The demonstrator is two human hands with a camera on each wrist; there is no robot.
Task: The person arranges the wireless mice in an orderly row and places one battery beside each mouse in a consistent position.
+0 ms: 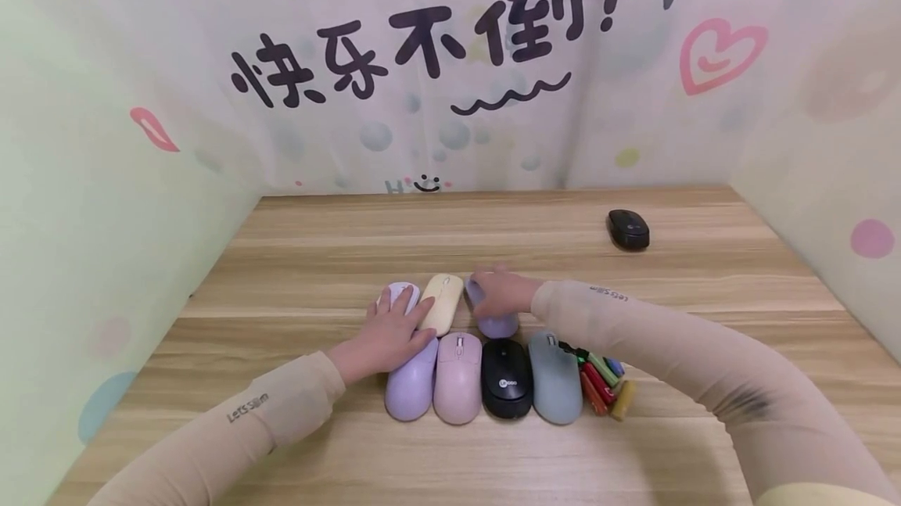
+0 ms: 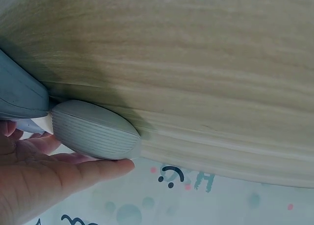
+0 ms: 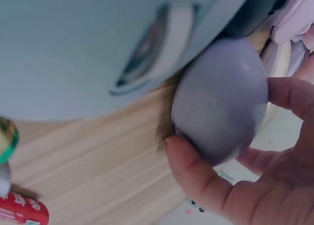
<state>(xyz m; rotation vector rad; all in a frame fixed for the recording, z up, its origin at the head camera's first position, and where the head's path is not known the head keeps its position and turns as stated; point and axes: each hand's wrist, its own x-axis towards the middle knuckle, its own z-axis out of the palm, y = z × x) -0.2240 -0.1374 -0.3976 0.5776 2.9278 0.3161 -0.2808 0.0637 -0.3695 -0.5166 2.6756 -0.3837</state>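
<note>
My left hand [image 1: 394,331] lies with extended fingers over a pale lilac computer mouse [image 1: 412,288], its thumb reaching across to a cream mouse [image 1: 445,301]. In the left wrist view, fingers rest along a mouse with a ribbed side [image 2: 95,131]. My right hand [image 1: 503,292] grips a purple mouse [image 3: 221,97], thumb on one side and fingers on the other. Nearer me stands a row of mice: lilac [image 1: 408,392], pink [image 1: 458,390], black [image 1: 507,369] and grey-blue [image 1: 558,389]. The left hand partly hides the lilac one's far end.
Several small coloured cylinders that look like batteries [image 1: 598,390] lie in a heap right of the grey-blue mouse. Another black mouse [image 1: 629,230] sits far back on the right of the wooden table [image 1: 366,232]. A printed curtain [image 1: 493,138] rises behind the table.
</note>
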